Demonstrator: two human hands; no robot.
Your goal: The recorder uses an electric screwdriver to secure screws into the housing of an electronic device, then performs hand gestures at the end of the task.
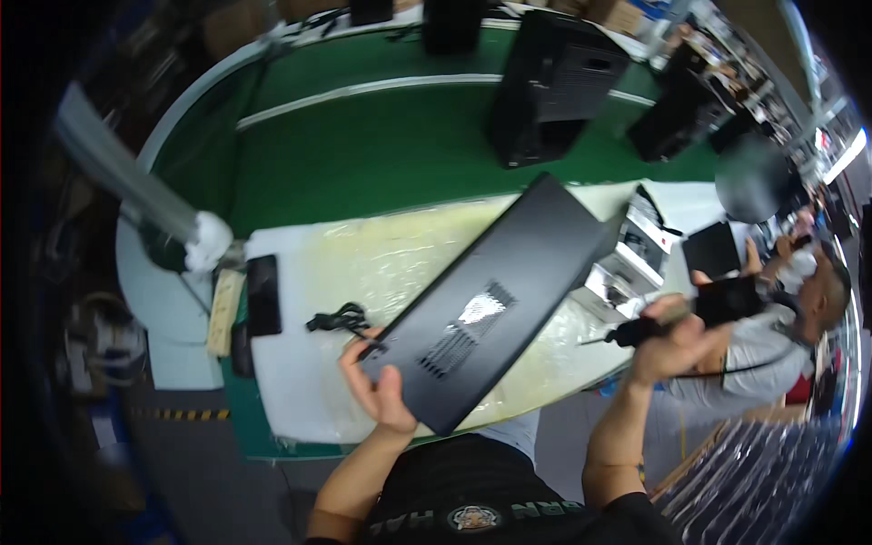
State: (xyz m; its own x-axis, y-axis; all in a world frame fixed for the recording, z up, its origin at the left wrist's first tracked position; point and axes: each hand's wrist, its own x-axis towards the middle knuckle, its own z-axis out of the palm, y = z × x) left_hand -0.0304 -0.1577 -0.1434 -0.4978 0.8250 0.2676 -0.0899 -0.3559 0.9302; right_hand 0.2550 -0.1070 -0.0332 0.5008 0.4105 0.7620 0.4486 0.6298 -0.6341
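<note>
Head: right hand around screwdriver

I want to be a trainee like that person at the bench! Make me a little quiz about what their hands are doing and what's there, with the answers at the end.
1. What does the person's right hand hold?
A) a spoon
B) a screwdriver
C) a cup

2. True or false: the person's left hand is empty.

3. Fill in: the bunched black cable lies to the ____ of the black case in the picture.

Key: 1. B; 2. False, it grips the black case; 3. left.
</note>
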